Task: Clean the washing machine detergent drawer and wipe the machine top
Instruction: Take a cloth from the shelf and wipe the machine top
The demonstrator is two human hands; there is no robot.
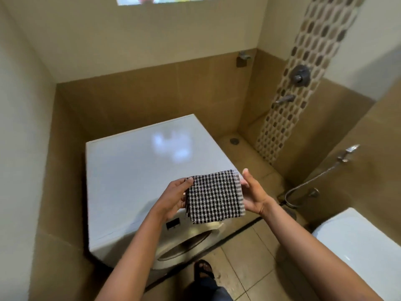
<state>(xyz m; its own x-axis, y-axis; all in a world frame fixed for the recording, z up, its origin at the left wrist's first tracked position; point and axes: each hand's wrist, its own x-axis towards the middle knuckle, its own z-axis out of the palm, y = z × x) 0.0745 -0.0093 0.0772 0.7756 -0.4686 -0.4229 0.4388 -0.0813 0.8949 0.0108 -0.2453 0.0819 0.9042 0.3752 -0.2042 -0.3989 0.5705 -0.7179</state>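
Note:
A white front-loading washing machine (134,170) stands in the corner, its flat top bare and glossy. Over its front right corner I hold a folded black-and-white checked cloth (213,197) flat between both hands. My left hand (174,197) grips the cloth's left edge, thumb on top. My right hand (252,193) holds its right edge, with the fingers under it. The cloth and my arms hide most of the control panel, and no detergent drawer shows. Below is the round door (184,246).
Tan tiled walls close in on the machine's left and back. A shower valve (300,75) and spout (284,99) are on the right wall, a hand spray hose (314,181) lower down. A white toilet (355,246) is at the right. My sandalled foot (202,270) stands on the floor tiles.

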